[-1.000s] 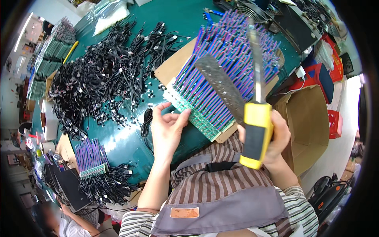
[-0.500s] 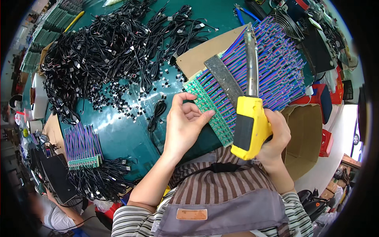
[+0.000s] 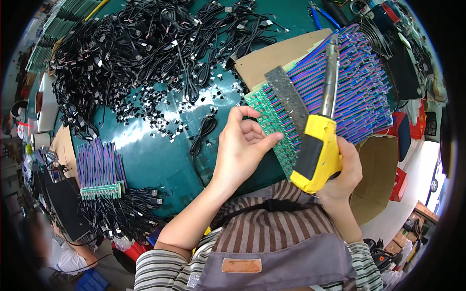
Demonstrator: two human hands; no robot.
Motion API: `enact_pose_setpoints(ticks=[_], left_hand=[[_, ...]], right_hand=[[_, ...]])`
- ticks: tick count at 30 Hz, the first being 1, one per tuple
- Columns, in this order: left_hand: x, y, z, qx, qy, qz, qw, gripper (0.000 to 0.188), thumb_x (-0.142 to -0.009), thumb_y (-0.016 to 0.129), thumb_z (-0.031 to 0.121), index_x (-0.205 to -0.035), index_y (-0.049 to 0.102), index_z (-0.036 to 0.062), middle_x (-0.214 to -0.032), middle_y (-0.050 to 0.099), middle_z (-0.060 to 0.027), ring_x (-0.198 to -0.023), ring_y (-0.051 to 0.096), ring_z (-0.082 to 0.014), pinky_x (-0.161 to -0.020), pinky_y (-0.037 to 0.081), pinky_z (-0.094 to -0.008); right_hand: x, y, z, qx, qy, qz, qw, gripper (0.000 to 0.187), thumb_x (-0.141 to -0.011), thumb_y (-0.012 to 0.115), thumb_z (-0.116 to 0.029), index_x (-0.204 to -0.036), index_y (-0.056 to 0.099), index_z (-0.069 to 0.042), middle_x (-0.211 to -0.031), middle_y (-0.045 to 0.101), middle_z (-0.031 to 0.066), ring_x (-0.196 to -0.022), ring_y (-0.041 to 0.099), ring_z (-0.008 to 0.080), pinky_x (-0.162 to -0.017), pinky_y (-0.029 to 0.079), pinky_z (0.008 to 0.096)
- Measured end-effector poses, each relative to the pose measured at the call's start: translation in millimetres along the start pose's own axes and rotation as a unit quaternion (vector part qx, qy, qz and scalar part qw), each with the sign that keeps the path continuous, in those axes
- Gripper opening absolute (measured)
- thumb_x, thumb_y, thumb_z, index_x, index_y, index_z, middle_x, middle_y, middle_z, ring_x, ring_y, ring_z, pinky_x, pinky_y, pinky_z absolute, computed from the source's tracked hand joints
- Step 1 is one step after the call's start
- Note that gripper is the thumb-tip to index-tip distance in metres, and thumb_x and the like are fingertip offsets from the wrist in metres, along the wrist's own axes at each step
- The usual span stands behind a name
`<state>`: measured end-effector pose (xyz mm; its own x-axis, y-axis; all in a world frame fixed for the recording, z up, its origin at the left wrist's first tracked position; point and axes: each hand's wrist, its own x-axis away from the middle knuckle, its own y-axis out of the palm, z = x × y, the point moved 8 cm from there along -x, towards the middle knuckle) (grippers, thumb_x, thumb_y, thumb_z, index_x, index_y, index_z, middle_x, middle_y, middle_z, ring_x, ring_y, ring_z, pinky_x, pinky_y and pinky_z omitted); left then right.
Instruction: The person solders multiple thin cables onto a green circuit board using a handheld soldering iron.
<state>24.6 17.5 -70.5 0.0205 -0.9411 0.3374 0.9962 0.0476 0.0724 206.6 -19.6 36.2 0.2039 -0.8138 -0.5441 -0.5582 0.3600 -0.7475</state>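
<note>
A panel of green circuit boards (image 3: 272, 117) lies slanted before me, with rows of blue, pink and dark wires (image 3: 357, 92) running to the upper right. Across these wires rests a dark flat bar (image 3: 287, 94). My left hand (image 3: 245, 143) is at the panel's left edge; its index finger and thumb touch the boards, apart from each other, with the other fingers loosely curled. In my right hand (image 3: 345, 174) is a yellow and black soldering gun (image 3: 318, 157), its metal barrel pointing away over the wires. The barrel hides part of them.
Black cables (image 3: 141, 53) are heaped at the far left, with small black connectors (image 3: 155, 109) scattered nearer. One coiled cable (image 3: 203, 134) lies left of my left hand. At the left is another wired board strip (image 3: 103, 190). Blue-handled pliers (image 3: 325, 17) lie at the back; a cardboard box (image 3: 374, 177) stands right.
The whole view has shifted, so the panel, both hands and the soldering gun appear farther right. My hands keep nearly the same pose against the boards.
</note>
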Motion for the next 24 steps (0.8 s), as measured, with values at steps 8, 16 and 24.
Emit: enact_pose_setpoints(ticks=[8, 16, 24], left_hand=[[25, -39, 46, -0.210, 0.173, 0.058, 0.960, 0.027, -0.081, 0.073, -0.003, -0.107, 0.065, 0.0011, -0.084, 0.069, -0.0052, -0.072, 0.063, -0.0081, -0.065, 0.051, -0.0222], [-3, -98, 53, -0.383, 0.101, 0.221, 0.891, 0.034, -0.076, 0.081, 0.020, -0.102, 0.071, 0.0013, -0.077, 0.069, -0.0028, -0.059, 0.041, -0.0072, -0.054, 0.037, -0.0254], [-21, -111, 55, -0.384, 0.085, 0.241, 0.887, 0.016, -0.080, 0.075, 0.014, -0.093, 0.075, 0.0034, -0.071, 0.068, -0.0018, -0.056, 0.043, -0.0060, -0.054, 0.037, -0.0230]], right_hand=[[18, -44, 30, -0.024, 0.202, -0.001, 0.979, 0.055, -0.072, 0.085, -0.012, -0.118, 0.057, 0.001, -0.097, 0.064, 0.0055, -0.086, 0.064, 0.0173, -0.078, 0.052, 0.0306], [38, -71, 58, -0.505, 0.258, 0.071, 0.821, 0.059, -0.098, 0.053, -0.044, -0.128, 0.040, 0.005, -0.095, 0.055, 0.0149, -0.071, 0.047, 0.0121, -0.051, 0.044, 0.0231], [49, -21, 19, -0.568, 0.322, -0.102, 0.750, 0.067, -0.096, 0.055, -0.050, -0.132, 0.036, 0.003, -0.111, 0.059, 0.0233, -0.076, 0.051, 0.0113, -0.047, 0.047, 0.0219]])
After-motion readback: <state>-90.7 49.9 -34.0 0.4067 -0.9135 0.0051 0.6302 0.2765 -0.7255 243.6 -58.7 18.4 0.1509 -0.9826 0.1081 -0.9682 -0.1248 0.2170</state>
